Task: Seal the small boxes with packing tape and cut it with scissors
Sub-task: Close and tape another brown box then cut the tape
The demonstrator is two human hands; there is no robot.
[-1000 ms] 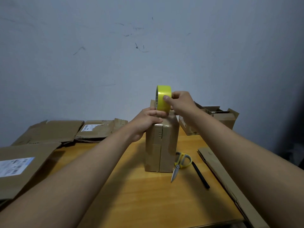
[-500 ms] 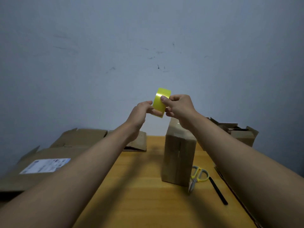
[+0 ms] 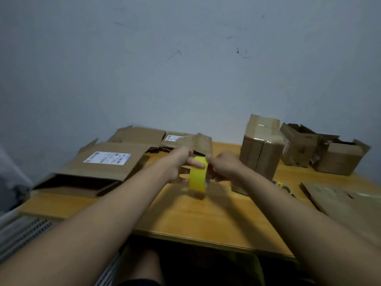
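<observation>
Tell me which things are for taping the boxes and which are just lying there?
For the job:
yellow tape roll, held by the left hand and right hand
upright box
scissors, mostly hidden

Lying about:
flattened cartons
open boxes

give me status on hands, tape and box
Both hands, left and right, grip tape roll above table. Box upright, untouched. Nothing in the way.

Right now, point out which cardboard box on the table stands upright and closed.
The tall box just right of the hands, with shiny tape over its top. The boxes farther right gape open, and those on the left lie flattened.
</observation>
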